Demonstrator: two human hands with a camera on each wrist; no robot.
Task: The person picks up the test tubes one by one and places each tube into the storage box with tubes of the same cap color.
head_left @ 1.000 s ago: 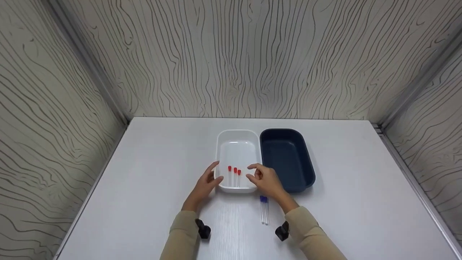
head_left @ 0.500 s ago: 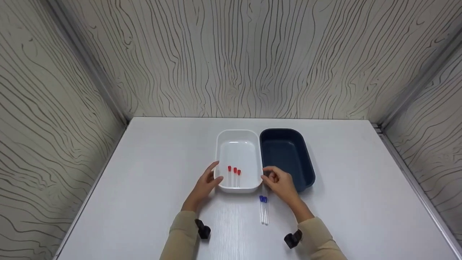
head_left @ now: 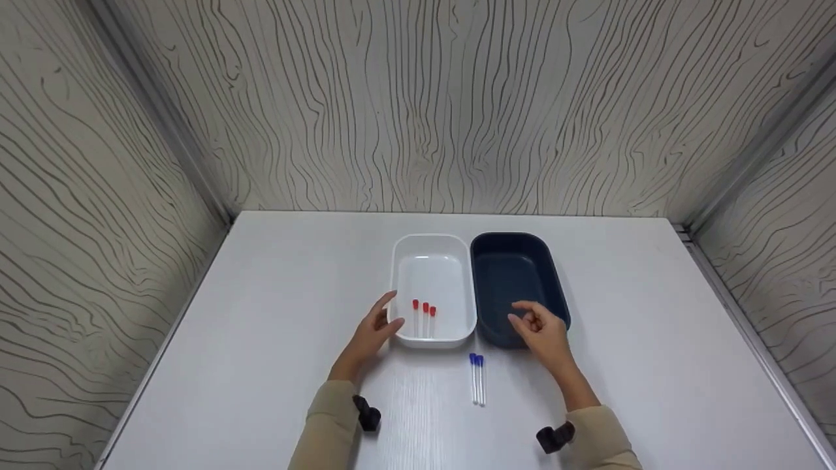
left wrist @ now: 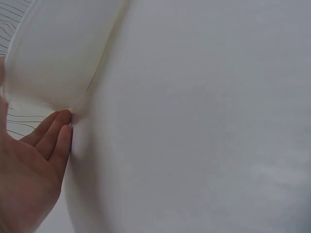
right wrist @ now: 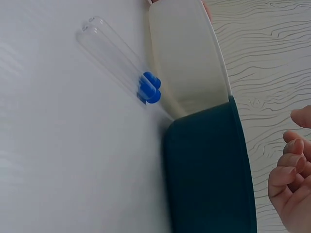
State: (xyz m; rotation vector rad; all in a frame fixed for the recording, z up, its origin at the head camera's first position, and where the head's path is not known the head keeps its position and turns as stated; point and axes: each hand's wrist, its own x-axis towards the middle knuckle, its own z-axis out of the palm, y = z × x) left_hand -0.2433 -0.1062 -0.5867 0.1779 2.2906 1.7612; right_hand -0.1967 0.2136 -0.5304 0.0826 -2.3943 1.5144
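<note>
In the head view my left hand (head_left: 369, 336) holds the front left corner of the white tray (head_left: 433, 344). The left wrist view has its fingers (left wrist: 63, 141) against the tray's outer wall (left wrist: 58, 58). Three clear tubes with red caps (head_left: 426, 307) lie inside that tray, near its front. My right hand (head_left: 545, 336) is over the front of the dark blue tray (head_left: 563, 297), thumb and index finger apart, other fingers loosely bent, holding nothing. Two clear tubes with blue caps (head_left: 479, 360) lie on the table before the trays; the right wrist view shows these capped tubes (right wrist: 121, 63) closer.
Both trays stand side by side on a white table (head_left: 294, 281), long sides nearly touching. A wood-patterned panel (head_left: 418, 117) rises behind the table, with similar panels at either side.
My right hand has moved right, from over the white tray to over the dark blue tray. The blue-capped tubes are no longer partly behind it. My left hand has stayed still.
</note>
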